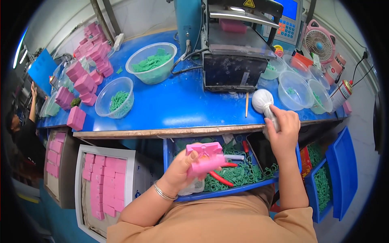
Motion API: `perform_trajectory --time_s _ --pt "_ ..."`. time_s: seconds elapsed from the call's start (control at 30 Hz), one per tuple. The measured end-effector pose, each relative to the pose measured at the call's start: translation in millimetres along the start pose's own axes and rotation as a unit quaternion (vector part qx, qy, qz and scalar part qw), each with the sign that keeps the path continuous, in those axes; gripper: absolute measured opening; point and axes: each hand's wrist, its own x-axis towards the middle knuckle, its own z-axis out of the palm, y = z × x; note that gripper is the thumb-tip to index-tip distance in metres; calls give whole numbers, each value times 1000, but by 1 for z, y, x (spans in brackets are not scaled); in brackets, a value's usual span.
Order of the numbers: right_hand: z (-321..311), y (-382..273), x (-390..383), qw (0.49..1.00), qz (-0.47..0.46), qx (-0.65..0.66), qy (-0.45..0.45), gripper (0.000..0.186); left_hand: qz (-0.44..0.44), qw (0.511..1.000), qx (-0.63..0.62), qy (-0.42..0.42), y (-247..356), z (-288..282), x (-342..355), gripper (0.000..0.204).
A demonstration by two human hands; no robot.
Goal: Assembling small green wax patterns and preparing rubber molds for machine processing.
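My left hand (177, 170) is closed round a pink rubber mould (204, 149), thumb on its near side, above a blue drawer tray (239, 189). The mould's upper face shows a recessed pattern; its lower part is smeared by motion. My right hand (285, 128) pinches the gathered neck of a white cloth pouch (261, 99), whose round end rests on the blue table by its front edge. In the tray lie green wax pieces (219, 185), red-handled pliers (221, 179) and a red-handled tool (245, 146).
Clear plastic bowls (133, 69) with green pieces stand on the table (170, 109). Pink moulds (85, 85) are stacked at the left, others in a white-framed box (133, 170) below. A black press machine (235, 69) stands behind; a wooden stick (247, 105) lies before it. Another person (30, 141) is far left.
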Motion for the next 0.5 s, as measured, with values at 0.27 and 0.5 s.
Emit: perform_trajectory --time_s 0.27,0.5 --pt "-12 -58 -8 933 -121 299 -160 57 -79 993 -13 -91 -9 12 -2 115" --pt "-2 -65 -9 858 -177 448 -176 36 -19 994 -33 -106 -10 24 -10 78"
